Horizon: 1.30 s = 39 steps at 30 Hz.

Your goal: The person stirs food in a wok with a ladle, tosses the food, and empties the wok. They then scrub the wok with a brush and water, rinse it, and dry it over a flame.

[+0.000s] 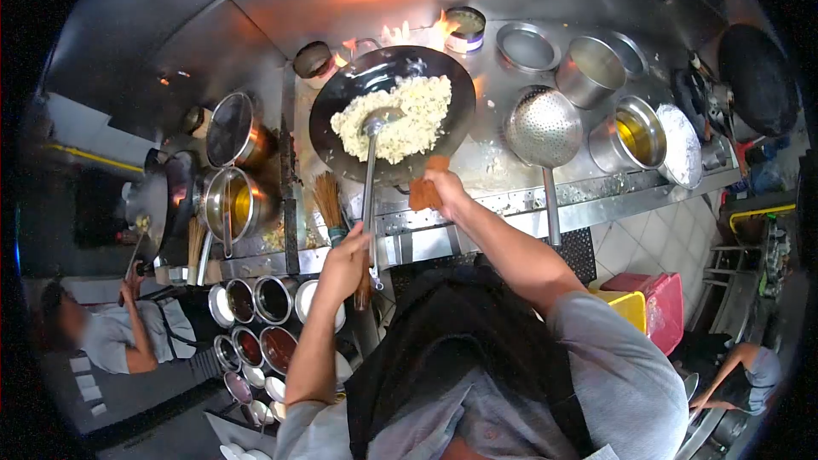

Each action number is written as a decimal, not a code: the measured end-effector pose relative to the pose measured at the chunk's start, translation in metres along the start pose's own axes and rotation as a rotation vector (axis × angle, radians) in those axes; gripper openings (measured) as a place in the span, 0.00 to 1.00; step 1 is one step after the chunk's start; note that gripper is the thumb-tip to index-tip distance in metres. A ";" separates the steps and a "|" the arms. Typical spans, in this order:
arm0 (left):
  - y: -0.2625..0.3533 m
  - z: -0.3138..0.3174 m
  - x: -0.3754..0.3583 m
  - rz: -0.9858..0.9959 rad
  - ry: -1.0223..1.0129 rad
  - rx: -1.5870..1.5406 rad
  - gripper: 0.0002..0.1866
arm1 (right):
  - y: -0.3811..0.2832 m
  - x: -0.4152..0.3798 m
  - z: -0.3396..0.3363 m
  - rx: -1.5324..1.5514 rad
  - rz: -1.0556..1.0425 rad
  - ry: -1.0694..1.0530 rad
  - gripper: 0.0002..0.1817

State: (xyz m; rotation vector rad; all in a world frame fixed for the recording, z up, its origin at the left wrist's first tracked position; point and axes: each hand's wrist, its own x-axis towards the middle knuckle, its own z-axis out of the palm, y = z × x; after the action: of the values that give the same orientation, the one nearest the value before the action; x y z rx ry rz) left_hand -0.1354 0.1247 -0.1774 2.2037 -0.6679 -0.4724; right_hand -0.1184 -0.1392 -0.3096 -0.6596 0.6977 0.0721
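Left hand closed round the wooden grip of a long ladle, held low near the body so the long shaft keeps the hand well back from the heat; the ladle bowl sits ahead of that hand, down in the fried rice. Right hand clenched on a folded brown cloth at the near rim of the wok, the cloth most likely there as a guard against hot metal. The wok stands just ahead of the right hand, tipped slightly toward the person over the burner, with flames licking up behind its far rim. The rice looks pale yellow-white, loose and clumpy, heaped across the middle and right of the dark pan, whose left side shows bare and glossy. To the right of the right hand a perforated skimmer lies on the steel counter, handle pointing back toward the person for easy reach, with a pot of oil further right. Below and left of the left hand, a cluster of seasoning bowls sits close by, within ladle range. Another person works at a separate wok far to the left.
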 end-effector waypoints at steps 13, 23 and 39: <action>0.050 -0.066 -0.012 -0.489 -0.005 -0.579 0.32 | -0.002 -0.041 -0.042 -0.141 0.035 0.039 0.27; 0.005 -0.014 0.073 -0.463 -0.052 -0.353 0.31 | 0.019 -0.127 -0.112 -0.134 0.086 0.131 0.32; 0.000 -0.035 0.042 -0.401 0.084 0.406 0.34 | -0.013 0.025 0.002 -0.177 0.087 -0.001 0.25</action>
State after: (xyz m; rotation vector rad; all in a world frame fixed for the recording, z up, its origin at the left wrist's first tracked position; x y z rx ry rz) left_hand -0.0838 0.1193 -0.1603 2.7443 -0.2879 -0.4703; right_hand -0.0945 -0.1519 -0.3167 -0.7985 0.7246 0.2168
